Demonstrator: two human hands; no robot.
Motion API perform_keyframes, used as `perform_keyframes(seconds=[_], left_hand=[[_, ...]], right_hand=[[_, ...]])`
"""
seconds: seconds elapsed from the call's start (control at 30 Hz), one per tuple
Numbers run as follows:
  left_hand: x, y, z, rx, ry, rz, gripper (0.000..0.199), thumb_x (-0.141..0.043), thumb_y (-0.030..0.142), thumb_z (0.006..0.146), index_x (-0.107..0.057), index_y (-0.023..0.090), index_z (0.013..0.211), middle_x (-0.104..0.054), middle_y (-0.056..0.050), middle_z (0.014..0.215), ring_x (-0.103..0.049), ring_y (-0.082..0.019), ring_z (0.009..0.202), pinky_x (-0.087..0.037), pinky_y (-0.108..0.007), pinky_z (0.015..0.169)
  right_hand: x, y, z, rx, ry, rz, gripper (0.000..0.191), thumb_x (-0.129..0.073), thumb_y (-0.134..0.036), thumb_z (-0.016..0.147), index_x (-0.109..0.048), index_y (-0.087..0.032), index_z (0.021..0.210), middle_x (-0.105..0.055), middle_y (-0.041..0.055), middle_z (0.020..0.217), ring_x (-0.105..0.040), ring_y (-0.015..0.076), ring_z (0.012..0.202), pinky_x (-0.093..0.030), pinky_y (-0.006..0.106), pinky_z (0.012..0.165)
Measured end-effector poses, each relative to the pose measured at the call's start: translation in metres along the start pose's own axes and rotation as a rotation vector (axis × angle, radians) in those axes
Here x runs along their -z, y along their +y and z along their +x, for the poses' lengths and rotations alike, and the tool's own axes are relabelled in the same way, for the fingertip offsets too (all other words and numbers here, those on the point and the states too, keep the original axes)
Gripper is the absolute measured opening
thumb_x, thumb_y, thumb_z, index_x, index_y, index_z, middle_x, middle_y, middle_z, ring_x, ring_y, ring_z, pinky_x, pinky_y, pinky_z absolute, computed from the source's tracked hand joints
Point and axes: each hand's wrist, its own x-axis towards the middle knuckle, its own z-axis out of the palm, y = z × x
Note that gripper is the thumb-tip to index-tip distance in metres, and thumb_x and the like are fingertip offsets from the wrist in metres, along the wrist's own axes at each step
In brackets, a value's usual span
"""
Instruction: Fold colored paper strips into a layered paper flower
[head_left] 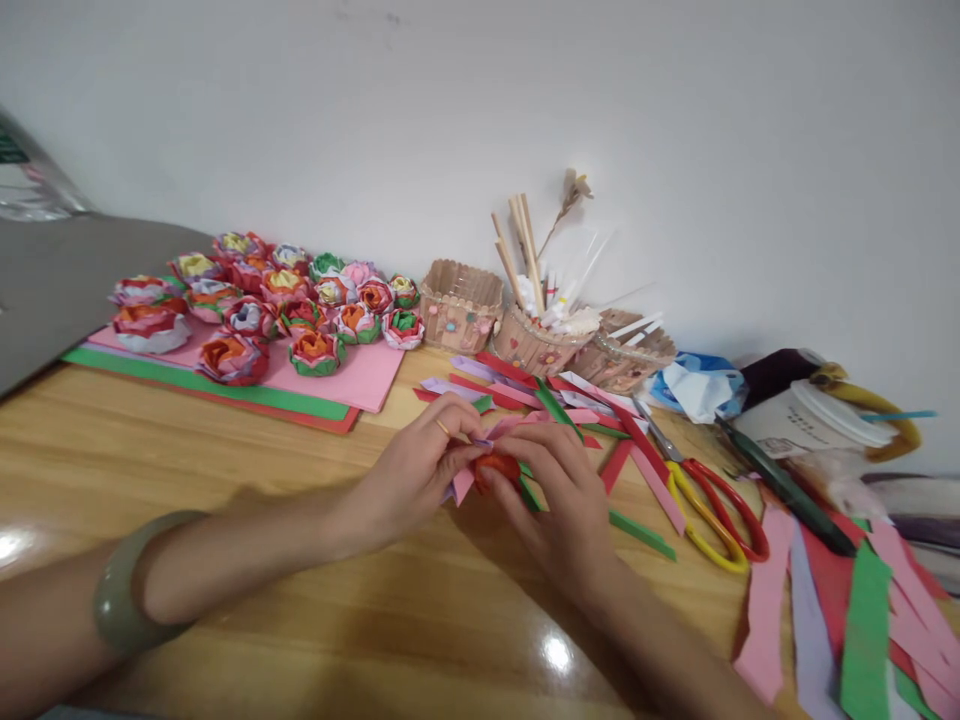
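Near the middle of the view, both my hands are closed round a small folded paper flower [496, 472] with a red-orange centre and pink, lilac and green parts. My left hand [420, 465] pinches a lilac and pink edge between thumb and index finger. From the other side, my right hand [559, 490] holds the flower, its thumb against the red part. Folded paper strips [660, 485] in red, pink, green and lilac lie just behind and beside my right hand. Part of the flower is hidden by my fingers.
Finished paper flowers [232, 357] stand on coloured sheets [375, 375] at the left. Behind are decorated baskets [459, 310] with sticks. At the right lie scissors [705, 510], a dark green cutter [787, 490], paper scraps [866, 630] and a white lidded cup [814, 420].
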Motion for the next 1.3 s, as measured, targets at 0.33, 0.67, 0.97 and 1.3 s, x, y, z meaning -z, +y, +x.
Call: perform_keyframes(seconds=[0.33,0.67,0.97,1.3], left_hand=[[-0.003,-0.002,-0.001,0.049,0.022,-0.08,0.012,-0.043,0.01,0.087,-0.045,0.019,0.079,-0.05,0.0,0.078,-0.049,-0.012,0.074,-0.041,-0.025,0.069],[0.002,-0.004,0.007,0.522,0.098,-0.578,0.013,-0.059,0.025,0.078,-0.05,0.016,0.075,-0.054,0.0,0.079,-0.053,-0.012,0.073,-0.045,-0.027,0.069],[0.007,-0.005,0.013,0.774,0.02,-0.953,0.021,-0.071,0.024,0.068,-0.053,0.013,0.068,-0.059,0.0,0.077,-0.058,-0.009,0.068,-0.047,-0.02,0.063],[0.008,-0.005,0.012,0.913,-0.127,-1.051,0.006,-0.061,0.007,0.069,-0.062,0.013,0.071,-0.061,0.0,0.069,-0.061,-0.009,0.067,-0.049,-0.02,0.065]], right_hand=[[0.002,0.003,0.005,0.093,-0.018,-0.079,0.008,-0.06,-0.016,0.08,-0.058,-0.018,0.088,-0.066,0.0053,0.079,-0.06,0.0178,0.074,-0.049,0.033,0.068],[0.012,0.01,0.002,-0.194,0.035,0.246,0.013,-0.056,-0.016,0.082,-0.066,-0.021,0.075,-0.065,0.0037,0.074,-0.059,0.0166,0.069,-0.047,0.031,0.062],[0.008,0.011,0.011,-0.819,-0.016,0.764,0.014,-0.063,-0.032,0.076,-0.065,-0.019,0.072,-0.064,0.0009,0.077,-0.058,0.0146,0.073,-0.046,0.025,0.065],[0.006,0.006,0.01,-0.961,-0.113,0.927,0.015,-0.072,-0.03,0.067,-0.068,-0.018,0.076,-0.066,-0.0007,0.072,-0.059,0.011,0.064,-0.048,0.023,0.06]])
